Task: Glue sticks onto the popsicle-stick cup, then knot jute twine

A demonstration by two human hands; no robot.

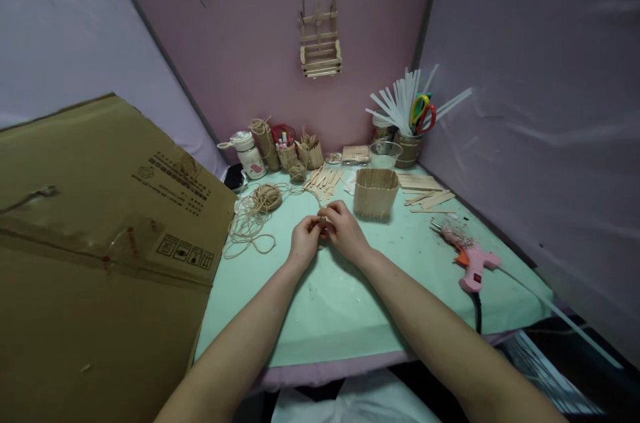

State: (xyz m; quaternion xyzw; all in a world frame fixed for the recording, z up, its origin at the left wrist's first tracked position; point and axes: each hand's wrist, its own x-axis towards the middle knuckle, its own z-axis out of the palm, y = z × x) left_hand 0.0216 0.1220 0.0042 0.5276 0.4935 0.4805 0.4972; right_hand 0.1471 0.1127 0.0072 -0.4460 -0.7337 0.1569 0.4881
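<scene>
My left hand (pixel 305 241) and my right hand (pixel 345 230) meet over the middle of the table, fingertips pinched together. Between them is the end of a tan twine (pixel 316 195), which trails off toward the back left; my fingers cover most of the held part. A ball of twine (pixel 267 198) lies left of my hands, with loose loops (pixel 250 230) spread around it. Just beyond my right hand stands a box made of craft sticks (pixel 376 193). Loose craft sticks (pixel 325 180) lie behind my hands.
A pink glue gun (pixel 475 266) with a white glue stick lies at the right. A large cardboard sheet (pixel 105 256) leans at the left. Along the back stand a white bottle (pixel 250 158), a clear cup (pixel 385 155) and a holder (pixel 409 150) with scissors (pixel 424 113). A stick swing (pixel 320 50) hangs above.
</scene>
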